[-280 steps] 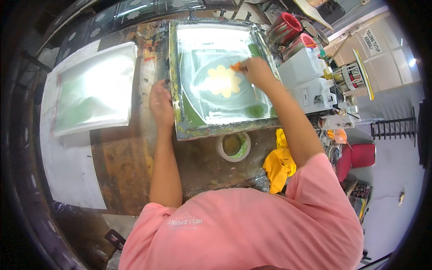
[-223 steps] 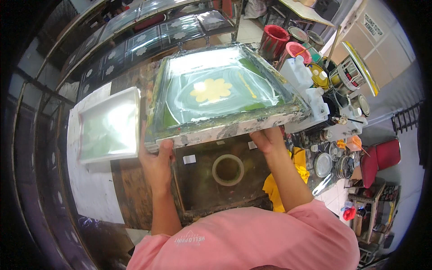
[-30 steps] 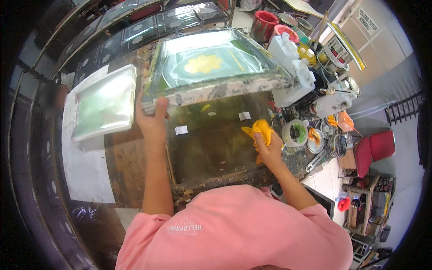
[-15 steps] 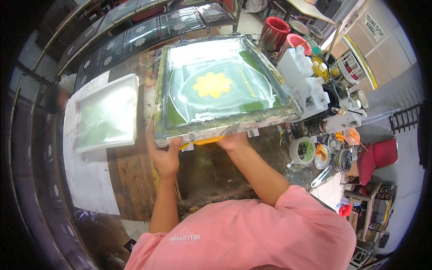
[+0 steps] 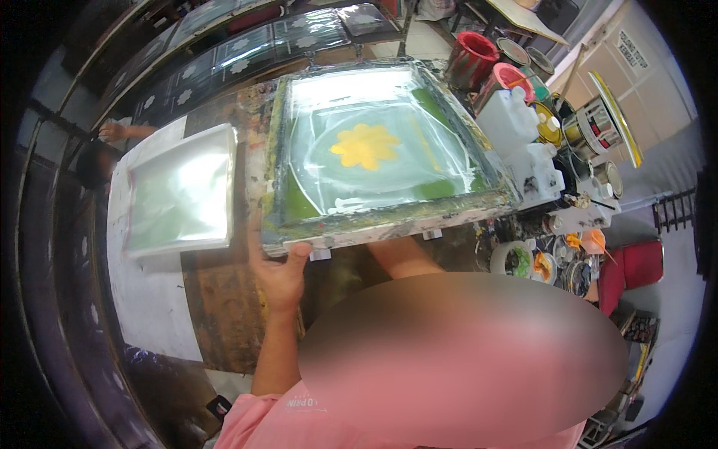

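A silk-screen frame (image 5: pixel 374 230) with paint-stained edges is tilted up above the table, its near side raised. Its mesh carries a yellow flower shape (image 5: pixel 365 147) inside pale smears, with green along the sides. My left hand (image 5: pixel 281 278) grips the near left corner, thumb on the front edge and fingers around the side. My right forearm (image 5: pixel 404 258) reaches beneath the frame, which hides that hand and whatever it may hold. White hinge-like tabs (image 5: pixel 320 254) show under the near edge. On the left lies a stack of clear-looking sheets (image 5: pixel 179 191).
White paper (image 5: pixel 153 299) covers the brown table's left part. Paint cans (image 5: pixel 473 58), white jugs (image 5: pixel 527 172) and a tape roll (image 5: pixel 511 258) crowd the right side. Racks with dark flower-printed sheets (image 5: pixel 239 66) stand behind. Another person's hand (image 5: pixel 114 132) shows at far left.
My right hand has gone farther under the frame, out of sight, and the yellow thing by it no longer shows. My left hand keeps its grip. Another person's hand has appeared at left.
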Motion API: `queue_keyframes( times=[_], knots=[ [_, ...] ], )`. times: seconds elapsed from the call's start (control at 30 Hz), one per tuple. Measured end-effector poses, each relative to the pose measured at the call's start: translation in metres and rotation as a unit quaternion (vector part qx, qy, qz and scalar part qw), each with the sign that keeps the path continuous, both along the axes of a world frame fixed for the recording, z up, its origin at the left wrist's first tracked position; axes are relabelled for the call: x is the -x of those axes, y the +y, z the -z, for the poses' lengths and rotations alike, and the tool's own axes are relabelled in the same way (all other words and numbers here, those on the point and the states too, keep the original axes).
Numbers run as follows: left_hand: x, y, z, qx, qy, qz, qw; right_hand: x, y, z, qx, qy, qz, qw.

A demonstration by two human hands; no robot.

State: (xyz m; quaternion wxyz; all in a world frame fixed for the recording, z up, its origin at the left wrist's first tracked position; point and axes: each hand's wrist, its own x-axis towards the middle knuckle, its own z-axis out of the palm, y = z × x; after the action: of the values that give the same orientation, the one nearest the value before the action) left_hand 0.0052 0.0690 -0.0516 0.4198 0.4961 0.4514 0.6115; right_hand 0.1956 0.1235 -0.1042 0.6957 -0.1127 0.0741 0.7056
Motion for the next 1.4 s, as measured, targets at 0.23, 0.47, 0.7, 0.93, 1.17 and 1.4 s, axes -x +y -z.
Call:
queue_keyframes(
  times=[0.23,0.47,0.7,0.93,1.17,1.4],
  knots=[
    [-0.002,-0.001,-0.002,0.009,-0.033,0.003,0.999,-0.102,0.015,-0.016,-0.108,-0.047,0.076,0.990],
    [-0.003,-0.002,-0.005,0.033,-0.020,-0.003,0.999,-0.010,0.051,0.015,-0.058,-0.014,0.014,0.998],
    [-0.003,-0.002,0.002,-0.005,-0.069,0.028,0.997,-0.067,-0.008,-0.011,-0.084,-0.059,0.008,0.995],
    [-0.004,-0.002,-0.001,0.014,-0.087,0.035,0.995,-0.083,0.033,-0.002,-0.103,-0.054,0.053,0.992],
    [-0.003,-0.003,0.002,0.016,-0.075,0.025,0.997,-0.011,0.009,0.024,-0.074,-0.018,-0.031,0.997],
    [-0.002,-0.002,0.009,0.002,-0.050,0.022,0.999,-0.111,-0.030,-0.009,-0.125,-0.066,0.047,0.989]
  ],
)
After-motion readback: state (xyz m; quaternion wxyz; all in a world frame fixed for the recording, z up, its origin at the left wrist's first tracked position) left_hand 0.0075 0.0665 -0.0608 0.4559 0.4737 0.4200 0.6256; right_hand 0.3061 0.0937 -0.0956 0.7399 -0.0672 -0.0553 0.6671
